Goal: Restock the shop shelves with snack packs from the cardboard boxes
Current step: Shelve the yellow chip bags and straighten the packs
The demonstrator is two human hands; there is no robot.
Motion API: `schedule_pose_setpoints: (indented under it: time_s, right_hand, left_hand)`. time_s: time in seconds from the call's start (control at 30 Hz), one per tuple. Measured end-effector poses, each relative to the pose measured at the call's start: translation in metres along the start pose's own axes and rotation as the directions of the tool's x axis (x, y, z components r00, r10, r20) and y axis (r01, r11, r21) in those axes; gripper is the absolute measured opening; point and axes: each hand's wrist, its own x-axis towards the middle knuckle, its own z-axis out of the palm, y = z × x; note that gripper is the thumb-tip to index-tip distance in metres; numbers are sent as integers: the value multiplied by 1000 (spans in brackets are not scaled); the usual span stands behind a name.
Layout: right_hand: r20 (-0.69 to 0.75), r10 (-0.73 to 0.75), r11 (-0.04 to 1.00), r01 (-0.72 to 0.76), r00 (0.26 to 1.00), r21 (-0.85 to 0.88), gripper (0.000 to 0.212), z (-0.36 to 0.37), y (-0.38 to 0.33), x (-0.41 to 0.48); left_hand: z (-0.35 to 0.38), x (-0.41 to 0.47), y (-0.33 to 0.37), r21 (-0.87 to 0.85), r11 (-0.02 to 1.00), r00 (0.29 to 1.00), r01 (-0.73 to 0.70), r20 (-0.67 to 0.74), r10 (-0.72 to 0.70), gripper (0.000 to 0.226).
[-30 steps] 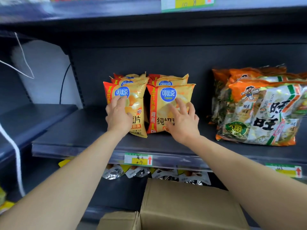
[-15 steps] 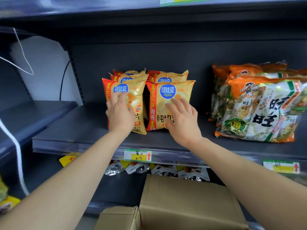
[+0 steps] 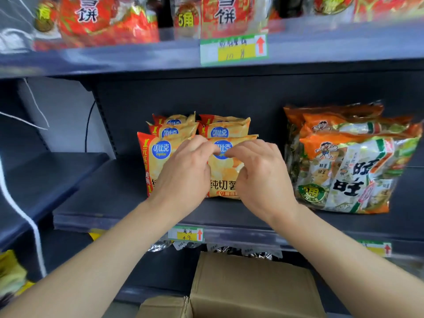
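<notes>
Two rows of yellow-orange chip packs stand upright on the dark middle shelf [image 3: 110, 203]. The front left pack [image 3: 158, 152] is partly hidden behind my left hand [image 3: 183, 177]. That hand's curled fingertips reach over to the top left corner of the front right pack [image 3: 223, 177]. My right hand [image 3: 259, 180] pinches the same pack at its blue logo, almost touching the left fingertips. Below the shelf, a closed brown cardboard box [image 3: 252, 290] sits between my forearms.
Large orange and green rice cracker bags [image 3: 351, 175] lie stacked right of the chips. Red snack bags [image 3: 103, 19] fill the upper shelf. A price tag [image 3: 185, 234] hangs on the shelf edge. A white cord [image 3: 34, 228] hangs at the left, and a smaller box [image 3: 163, 306] is at the bottom.
My hands left their separate packs and came together at the top of the front right pack, with fingers now curled. The view tilted up, bringing the upper shelf into sight.
</notes>
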Motion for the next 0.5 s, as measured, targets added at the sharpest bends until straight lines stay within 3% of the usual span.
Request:
schedule_pose_setpoints:
  time_s: [0.27,0.5]
  right_hand:
    - [9,-5,1000,5,1000,4,44,-97,-23,114]
    - [182,49,992,-27,982,-121,37,-157,-34,231]
  left_hand:
    - [-116,82,43,30,997,993,-78,97,74,39]
    - [-224,165,61,107,990,966,90,234,-113,36]
